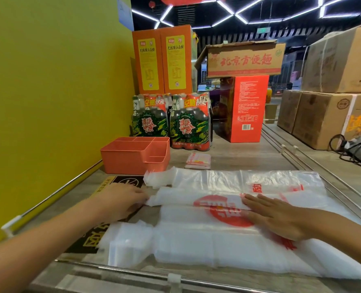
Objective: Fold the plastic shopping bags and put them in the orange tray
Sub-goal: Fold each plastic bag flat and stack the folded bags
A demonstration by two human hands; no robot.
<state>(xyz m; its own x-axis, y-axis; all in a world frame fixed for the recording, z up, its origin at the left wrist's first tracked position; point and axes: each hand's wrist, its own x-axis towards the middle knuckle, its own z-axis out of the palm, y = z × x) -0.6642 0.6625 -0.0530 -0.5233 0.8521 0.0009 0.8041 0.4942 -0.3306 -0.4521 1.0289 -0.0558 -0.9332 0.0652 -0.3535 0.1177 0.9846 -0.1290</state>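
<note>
I see one plastic bag [228, 205] spread flat on the shelf [249, 157], long axis running left-right across my view, handles toward the left, on top of a stack of more bags [196, 248]. Left hand [120, 203] pinches the bag's left end at a handle, fingers curled on the film. Right hand [278, 216] lies flat, fingers straight, pressing the printed middle. A lengthwise fold looks started, near edge lifted over; not finished, I judge. Orange tray [133, 154] sits beyond and left, well apart from the bag, nearer the left hand, so that hand likely does the drop. One folded bag [198, 160] lies just right of the tray, not inside.
</note>
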